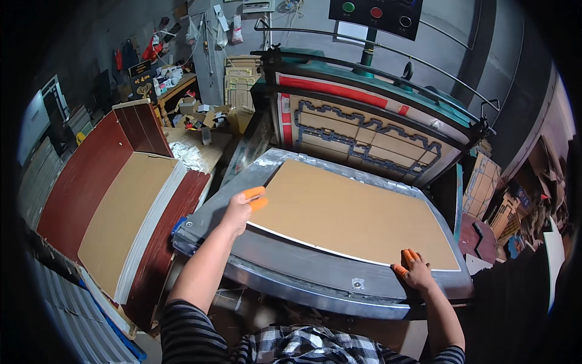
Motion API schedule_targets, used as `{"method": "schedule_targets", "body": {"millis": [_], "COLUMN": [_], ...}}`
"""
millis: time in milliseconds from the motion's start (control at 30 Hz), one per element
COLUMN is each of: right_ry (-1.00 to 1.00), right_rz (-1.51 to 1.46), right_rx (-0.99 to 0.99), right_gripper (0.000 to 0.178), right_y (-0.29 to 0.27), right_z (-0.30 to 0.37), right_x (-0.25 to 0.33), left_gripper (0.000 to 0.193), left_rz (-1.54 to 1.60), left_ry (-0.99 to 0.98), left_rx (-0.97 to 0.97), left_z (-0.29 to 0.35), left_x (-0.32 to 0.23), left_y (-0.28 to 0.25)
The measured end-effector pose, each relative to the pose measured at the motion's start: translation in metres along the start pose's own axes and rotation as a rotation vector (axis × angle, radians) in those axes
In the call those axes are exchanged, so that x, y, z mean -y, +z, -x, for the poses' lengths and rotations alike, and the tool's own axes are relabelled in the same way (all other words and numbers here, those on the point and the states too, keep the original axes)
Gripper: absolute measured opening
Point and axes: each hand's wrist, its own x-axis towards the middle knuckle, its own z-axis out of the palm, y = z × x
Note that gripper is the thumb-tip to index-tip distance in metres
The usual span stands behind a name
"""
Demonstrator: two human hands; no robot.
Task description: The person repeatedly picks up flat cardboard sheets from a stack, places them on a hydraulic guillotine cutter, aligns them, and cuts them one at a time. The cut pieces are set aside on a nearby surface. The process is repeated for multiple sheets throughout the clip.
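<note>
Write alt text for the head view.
A person's left hand touches the left end of a large tan sheet on a machine's metal bed, while the right hand rests on its near edge, toward the right. Behind, a tilted panel carries dark jagged outlines; tan sheets lie stacked at left.

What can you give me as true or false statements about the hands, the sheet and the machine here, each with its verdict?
1. The left hand is at the left edge of the brown sheet. True.
2. The brown sheet hangs in the air upright. False: it lies on the grey metal bed.
3. The right hand is at the sheet's near edge, toward its right end. True.
4. Every finger of both hands is bare. False: each hand has orange finger covers.
5. A dark jagged outline shows on the tan board beyond the bed. True.
6. The green button is right of the red one. False: the green button is left of the red button.
</note>
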Motion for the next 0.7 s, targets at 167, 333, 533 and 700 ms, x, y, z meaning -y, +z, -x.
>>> {"method": "schedule_targets", "body": {"millis": [167, 333, 533, 700], "right_ry": [0.129, 0.112, 0.093, 0.105], "right_rz": [-0.034, -0.072, -0.031, -0.076], "right_rx": [0.032, -0.029, -0.043, -0.003], "right_gripper": [0.078, 0.089, 0.089, 0.081], "right_y": [-0.011, 0.004, -0.004, -0.006], "right_z": [0.027, 0.041, 0.043, 0.039], "right_x": [-0.025, -0.067, -0.05, -0.02], "left_gripper": [0.041, 0.035, 0.03, 0.029], "left_rz": [-0.387, -0.084, 0.052, 0.108], "left_ry": [-0.053, -0.072, -0.05, -0.006], "left_rx": [0.306, 0.243, 0.135, 0.002], "left_z": [0.017, 0.026, 0.028, 0.018], "left_x": [0.006, 0.017, 0.015, 0.008], "left_y": [0.038, 0.056, 0.046, 0.03]}}
